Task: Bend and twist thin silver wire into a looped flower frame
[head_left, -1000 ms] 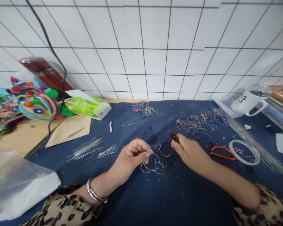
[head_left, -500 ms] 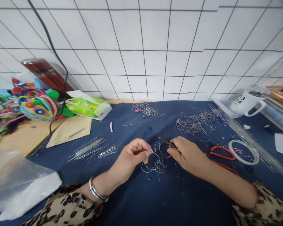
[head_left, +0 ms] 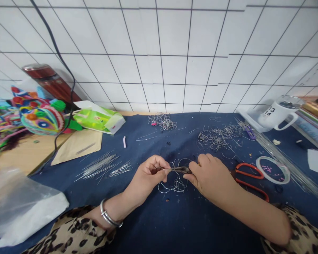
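Between thumb and forefinger my left hand (head_left: pixel 151 173) pinches a thin silvery wire, part of a bent wire shape (head_left: pixel 172 190) that hangs in loops below the fingers. My right hand (head_left: pixel 208 173) is wrapped round dark pliers (head_left: pixel 180 170), whose handles are mostly hidden in the palm. The plier tips point left and meet the wire right at my left fingertips. Just right of my right hand lie scissors with red-orange handles (head_left: pixel 250 171), their blades hidden behind the hand and wrist.
Straight wires (head_left: pixel 98 167) lie on the dark blue cloth at left. Tangled wire pieces (head_left: pixel 218 137) and a second wire cluster (head_left: pixel 163 121) are farther back. At right are a round dish of pink beads (head_left: pixel 272 170), long wires and a white mug (head_left: pixel 277 113). A plastic bag (head_left: pixel 23 208) lies front left.
My right hand has brought the pliers leftward and down, so their tips now reach the wire at my left fingertips. My left hand keeps its pinch in nearly the same place.
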`<state>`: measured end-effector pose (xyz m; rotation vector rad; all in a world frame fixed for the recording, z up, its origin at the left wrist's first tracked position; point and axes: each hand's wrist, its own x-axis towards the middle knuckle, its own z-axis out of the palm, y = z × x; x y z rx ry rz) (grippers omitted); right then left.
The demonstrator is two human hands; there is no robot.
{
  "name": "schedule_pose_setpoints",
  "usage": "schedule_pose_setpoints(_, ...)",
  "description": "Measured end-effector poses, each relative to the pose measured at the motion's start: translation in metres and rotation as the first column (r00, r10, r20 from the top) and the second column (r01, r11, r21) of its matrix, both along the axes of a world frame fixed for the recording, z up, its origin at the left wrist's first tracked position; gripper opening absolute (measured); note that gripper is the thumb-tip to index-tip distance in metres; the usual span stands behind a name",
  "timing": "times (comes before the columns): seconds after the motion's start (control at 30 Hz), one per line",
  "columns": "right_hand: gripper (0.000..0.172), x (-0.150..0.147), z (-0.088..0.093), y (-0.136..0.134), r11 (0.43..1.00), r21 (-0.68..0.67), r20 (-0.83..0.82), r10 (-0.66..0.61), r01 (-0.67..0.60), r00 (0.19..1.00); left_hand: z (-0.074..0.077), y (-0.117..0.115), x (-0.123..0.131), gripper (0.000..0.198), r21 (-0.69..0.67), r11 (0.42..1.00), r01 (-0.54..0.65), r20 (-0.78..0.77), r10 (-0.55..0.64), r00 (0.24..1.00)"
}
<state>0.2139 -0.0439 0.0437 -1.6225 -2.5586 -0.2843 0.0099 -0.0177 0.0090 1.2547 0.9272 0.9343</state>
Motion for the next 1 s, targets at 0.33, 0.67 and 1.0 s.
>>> schedule_pose_setpoints(0.33, 0.029, -0.0024, -0.0015, -0.0018, 0.999, 0.054, 0.013, -0.003, 0.002, 1.000, 0.0014, -0.0015, 0.0035, 0.006, -0.037, 0.998, -0.056, -0.030, 0.055, 0.998)
schedule_pose_setpoints(0.67, 0.028, -0.0032, -0.0004, -0.0016, 1.000, 0.027, 0.033, -0.011, 0.010, 0.999, 0.0052, -0.0045, 0.0072, 0.013, -0.107, 0.990, -0.086, 0.025, 0.090, 0.996)
schedule_pose_setpoints(1.0, 0.030, -0.0029, -0.0025, -0.0014, 1.000, 0.006, 0.038, -0.001, 0.001, 0.999, 0.0043, -0.0067, 0.0071, 0.016, -0.117, 0.990, -0.081, 0.041, 0.086, 0.995)
